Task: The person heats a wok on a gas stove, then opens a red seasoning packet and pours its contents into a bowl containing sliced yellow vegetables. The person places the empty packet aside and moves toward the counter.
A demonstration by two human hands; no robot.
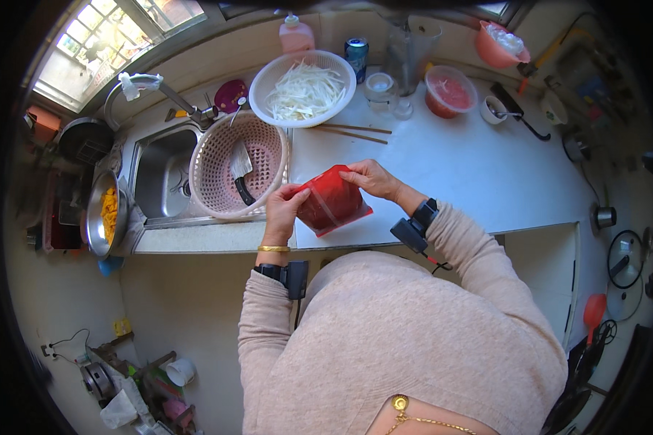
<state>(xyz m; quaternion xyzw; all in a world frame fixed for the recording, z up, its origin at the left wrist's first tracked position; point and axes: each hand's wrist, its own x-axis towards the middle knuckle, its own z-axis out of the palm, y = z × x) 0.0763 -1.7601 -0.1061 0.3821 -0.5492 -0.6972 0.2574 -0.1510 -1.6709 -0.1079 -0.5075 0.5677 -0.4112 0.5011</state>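
Note:
A red plastic pouch [331,204] with a pale band across it is held between both hands, over the front of the white worktop [468,179]. My left hand [285,209] pinches its left corner, thumb on top. At the upper right corner, my right hand [371,178] grips the edge between thumb and fingers. What the pouch contains cannot be seen. Just left of my left hand, a cleaver [241,168] with a black handle lies inside a pale plastic basket [207,157], which rests over the sink's right part.
Behind the pouch lie chopsticks [356,132] and a white colander [258,100] of pale shreds. A soda can [356,57], a glass jar [381,95], a tub of red food [449,92] and a small bowl [492,110] stand farther back. Left are the steel sink [166,168] and a metal bowl [98,217].

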